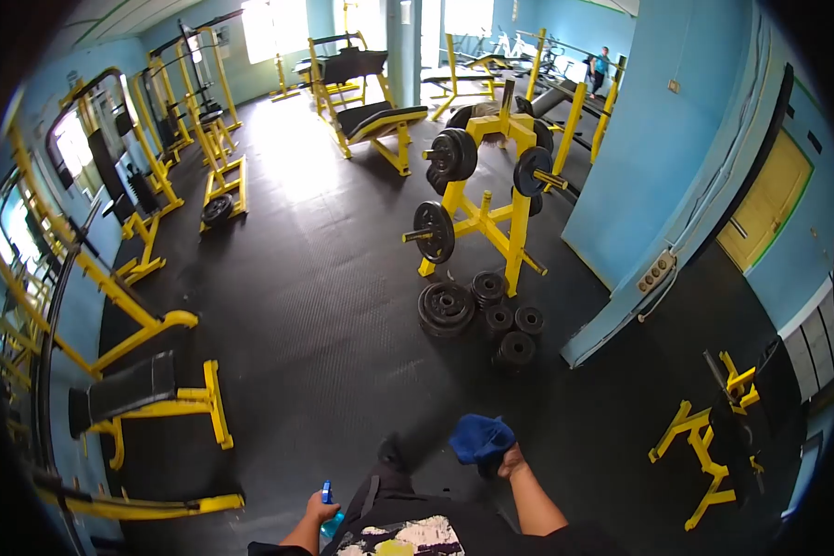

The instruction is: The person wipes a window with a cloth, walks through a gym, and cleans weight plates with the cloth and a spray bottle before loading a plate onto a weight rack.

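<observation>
Near the bottom of the head view, my left hand (321,508) is closed around the neck of a spray bottle (332,525) with a blue top and blue-green liquid. My right hand (511,461) grips a dark blue cloth (481,439), which hangs bunched in front of the fingers. Both hands are low, on either side of my dark clothing. Beyond the cloth, stacks of black weight plates (447,309) lie on the floor by a yellow plate rack (484,219).
A black bench (130,393) with yellow legs is at the left. Yellow machines line the left wall. A blue pillar (639,139) stands right of the rack. A yellow frame (704,445) is at the lower right. A person (601,69) is far back.
</observation>
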The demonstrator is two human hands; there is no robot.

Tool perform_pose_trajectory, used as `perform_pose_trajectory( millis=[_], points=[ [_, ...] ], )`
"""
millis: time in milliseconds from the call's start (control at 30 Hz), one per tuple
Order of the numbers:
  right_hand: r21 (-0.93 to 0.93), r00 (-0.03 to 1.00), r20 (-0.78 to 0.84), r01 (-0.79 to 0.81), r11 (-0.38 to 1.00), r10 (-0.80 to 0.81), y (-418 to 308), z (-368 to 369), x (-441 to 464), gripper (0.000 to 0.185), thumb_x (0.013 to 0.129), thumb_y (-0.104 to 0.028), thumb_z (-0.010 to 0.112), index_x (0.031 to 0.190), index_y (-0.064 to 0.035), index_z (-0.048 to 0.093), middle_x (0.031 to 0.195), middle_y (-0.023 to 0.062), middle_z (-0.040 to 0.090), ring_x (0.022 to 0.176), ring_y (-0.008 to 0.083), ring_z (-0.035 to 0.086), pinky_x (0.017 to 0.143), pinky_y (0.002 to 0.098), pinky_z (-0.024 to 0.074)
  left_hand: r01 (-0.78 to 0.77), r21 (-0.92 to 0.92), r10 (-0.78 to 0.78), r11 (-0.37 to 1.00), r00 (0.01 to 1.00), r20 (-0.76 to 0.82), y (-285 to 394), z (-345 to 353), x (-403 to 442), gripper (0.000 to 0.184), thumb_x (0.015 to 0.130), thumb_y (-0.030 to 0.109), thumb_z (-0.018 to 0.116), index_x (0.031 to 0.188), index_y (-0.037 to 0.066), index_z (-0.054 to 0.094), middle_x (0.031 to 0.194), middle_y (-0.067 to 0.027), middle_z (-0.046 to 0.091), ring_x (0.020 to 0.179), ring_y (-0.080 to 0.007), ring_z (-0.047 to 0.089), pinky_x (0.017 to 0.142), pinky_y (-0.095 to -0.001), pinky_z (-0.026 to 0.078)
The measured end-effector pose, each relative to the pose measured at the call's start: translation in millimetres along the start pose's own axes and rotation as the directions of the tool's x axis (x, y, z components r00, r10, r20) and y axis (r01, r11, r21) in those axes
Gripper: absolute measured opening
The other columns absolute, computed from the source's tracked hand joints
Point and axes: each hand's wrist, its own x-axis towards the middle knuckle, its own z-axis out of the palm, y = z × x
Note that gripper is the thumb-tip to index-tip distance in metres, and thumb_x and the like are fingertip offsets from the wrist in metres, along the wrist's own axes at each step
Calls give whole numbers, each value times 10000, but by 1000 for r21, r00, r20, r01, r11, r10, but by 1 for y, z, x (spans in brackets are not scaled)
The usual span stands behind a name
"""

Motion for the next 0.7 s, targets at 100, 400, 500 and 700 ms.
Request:
perform_pose_trajectory(
  millis=[100, 400, 500, 700],
  points=[
    [27, 996, -66, 60, 998, -58, 2, 11, 36, 399, 934, -453, 540, 1097, -107, 654, 1041, 38, 684, 972, 216, 652, 855, 387, 541, -50, 193, 35, 980, 996, 80, 65, -49, 80, 712, 607, 296, 793, 1247, 98, 551, 1164, -179, 643, 1108, -322, 619, 931, -402, 492],
    [153, 946, -304, 163, 975, -110, -17, 41, 141, 368, 896, -434, 588, 1060, -114, 668, 1029, 40, 683, 963, 207, 644, 873, 387, 533, -251, 185, 233, 950, 966, 110, 312, -140, 264, 617, 642, 254, 777, 1206, 130, 562, 1139, -157, 641, 1092, -317, 620, 907, -400, 494],
    [166, 938, -322, 187, 968, -126, -27, 40, 187, 376, 906, -437, 574, 1056, -104, 665, 1012, 43, 683, 940, 208, 645, 856, 378, 534, -300, 157, 276, 941, 948, 155, 356, -130, 310, 581, 645, 243, 771, 1186, 146, 579, 1122, -142, 649, 1067, -302, 633, 899, -397, 497],
    [273, 953, -274, 210, 939, -134, -98, 72, 298, 350, 927, -441, 545, 1006, -120, 660, 933, 23, 674, 843, 199, 638, 779, 352, 536, -334, 116, 308, 936, 931, 196, 443, -134, 356, 629, 656, 229, 768, 1249, 156, 573, 1129, -127, 646, 1074, -281, 630, 932, -382, 485]
  ],
)
